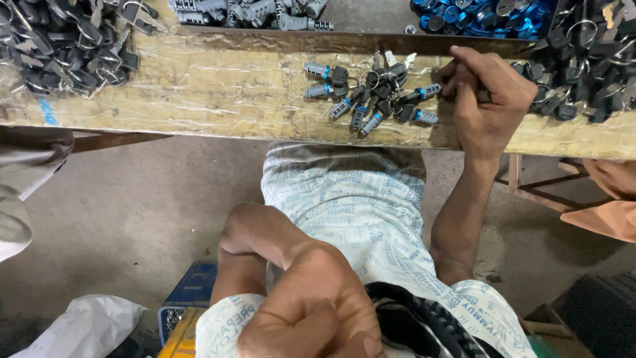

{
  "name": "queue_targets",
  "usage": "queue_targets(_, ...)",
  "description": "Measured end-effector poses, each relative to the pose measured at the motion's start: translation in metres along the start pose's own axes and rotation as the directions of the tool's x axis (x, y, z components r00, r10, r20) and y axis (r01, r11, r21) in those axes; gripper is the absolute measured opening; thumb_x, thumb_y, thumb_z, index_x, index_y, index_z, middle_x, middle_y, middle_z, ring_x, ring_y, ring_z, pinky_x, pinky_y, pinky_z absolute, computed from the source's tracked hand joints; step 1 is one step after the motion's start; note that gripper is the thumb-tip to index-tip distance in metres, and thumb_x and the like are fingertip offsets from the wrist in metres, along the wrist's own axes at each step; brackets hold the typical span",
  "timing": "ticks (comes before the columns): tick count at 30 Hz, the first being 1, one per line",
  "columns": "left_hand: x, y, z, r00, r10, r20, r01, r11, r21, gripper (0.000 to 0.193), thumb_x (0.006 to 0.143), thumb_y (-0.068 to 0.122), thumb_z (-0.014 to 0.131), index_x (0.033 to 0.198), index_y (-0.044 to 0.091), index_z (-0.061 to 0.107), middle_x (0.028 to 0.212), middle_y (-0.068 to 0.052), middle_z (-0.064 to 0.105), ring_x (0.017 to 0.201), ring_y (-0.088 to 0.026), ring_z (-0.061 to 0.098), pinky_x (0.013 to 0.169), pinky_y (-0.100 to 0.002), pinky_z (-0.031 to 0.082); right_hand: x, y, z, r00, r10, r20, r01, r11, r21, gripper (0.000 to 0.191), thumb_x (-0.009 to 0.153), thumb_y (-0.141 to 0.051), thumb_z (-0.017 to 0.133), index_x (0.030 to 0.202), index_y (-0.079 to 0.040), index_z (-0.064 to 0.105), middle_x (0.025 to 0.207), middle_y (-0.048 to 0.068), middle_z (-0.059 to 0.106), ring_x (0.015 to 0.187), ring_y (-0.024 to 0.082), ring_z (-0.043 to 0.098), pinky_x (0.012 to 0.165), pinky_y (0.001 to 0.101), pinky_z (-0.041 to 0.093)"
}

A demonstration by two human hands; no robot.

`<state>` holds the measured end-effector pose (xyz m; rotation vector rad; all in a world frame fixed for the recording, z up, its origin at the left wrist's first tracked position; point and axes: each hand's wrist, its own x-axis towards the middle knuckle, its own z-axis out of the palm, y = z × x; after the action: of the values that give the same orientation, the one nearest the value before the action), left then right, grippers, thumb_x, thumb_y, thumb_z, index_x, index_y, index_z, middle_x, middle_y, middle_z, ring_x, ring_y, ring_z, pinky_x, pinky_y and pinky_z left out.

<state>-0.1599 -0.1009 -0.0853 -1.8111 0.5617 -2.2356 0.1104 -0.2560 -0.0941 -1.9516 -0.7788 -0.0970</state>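
The right hand (487, 99) rested curled on the far bench (199, 93), fingers pinching a small dark part, the lock cluster (374, 96) just to its left; the left hand (311, 318) lay fisted near the lap.

A cluster of lock cylinders with keys (374, 96) is lying on the desk (218, 93), near its middle. The right hand (487, 99) is resting just right of the cluster. A pile of keys (63, 43) is sitting at the far left, another pile (586, 59) at the far right. The left hand (318, 311) is lying near, on the lap.
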Motion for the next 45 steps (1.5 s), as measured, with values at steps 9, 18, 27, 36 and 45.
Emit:
queue_targets(9,0.006,0.014,-0.005,0.995,-0.067,0.078,0.071,0.996,-0.047,0.022,0.084,-0.018,0.048,0.08,0.001,0.038,0.055,-0.006,0.042,0.041,-0.005,0.04,0.039,-0.018,0.036,0.002,-0.007,0.0,1.0,0.008,0.01,-0.008,1.0,0.014,0.028,0.108,0.019,0.058,0.127,0.005,0.073,0.099,0.016,0.074,0.082,0.016,0.073,0.071,0.0235,0.057)
queue_targets(18,0.011,0.023,-0.023,0.974,-0.149,0.172,0.169,0.98,-0.106,0.03,0.08,-0.026,0.05,0.085,0.002,0.038,0.055,-0.005,0.042,0.041,-0.004,0.039,0.038,-0.018,0.036,0.006,-0.012,0.0,0.998,-0.055,0.02,0.055,0.998,-0.013,0.03,0.104,0.022,0.055,0.125,0.007,0.07,0.101,0.017,0.073,0.079,0.018,0.072,0.071,0.0255,0.056)
queue_targets(27,0.035,0.05,-0.052,-0.225,-0.547,0.807,0.624,-0.717,-0.312,0.041,0.076,-0.034,0.052,0.089,0.002,0.038,0.056,-0.004,0.042,0.041,-0.002,0.038,0.038,-0.017,0.035,0.007,-0.011,-0.001,0.991,-0.125,0.045,0.127,0.99,-0.061,0.03,0.103,0.023,0.053,0.124,0.011,0.07,0.099,0.019,0.072,0.083,0.021,0.072,0.07,0.0255,0.057)
queue_targets(36,0.049,0.071,-0.078,-0.579,-0.328,0.746,0.425,-0.902,-0.067,0.052,0.073,-0.042,0.053,0.094,0.003,0.037,0.056,-0.003,0.041,0.04,-0.001,0.037,0.037,-0.017,0.034,0.006,-0.012,-0.002,0.993,-0.098,0.07,0.103,0.992,-0.078,0.024,0.109,0.022,0.056,0.125,0.011,0.069,0.098,0.021,0.073,0.081,0.021,0.073,0.071,0.0258,0.056)
queue_targets(45,0.062,0.048,-0.067,-0.728,-0.244,0.641,0.362,-0.93,0.057,0.063,0.075,-0.044,0.053,0.083,0.017,0.043,0.05,-0.001,0.034,0.038,-0.001,0.036,0.033,-0.018,0.029,0.005,-0.008,-0.001,0.992,-0.106,0.067,0.11,0.992,-0.058,0.029,0.106,0.023,0.054,0.126,0.01,0.07,0.098,0.02,0.072,0.082,0.02,0.073,0.073,0.0252,0.057)
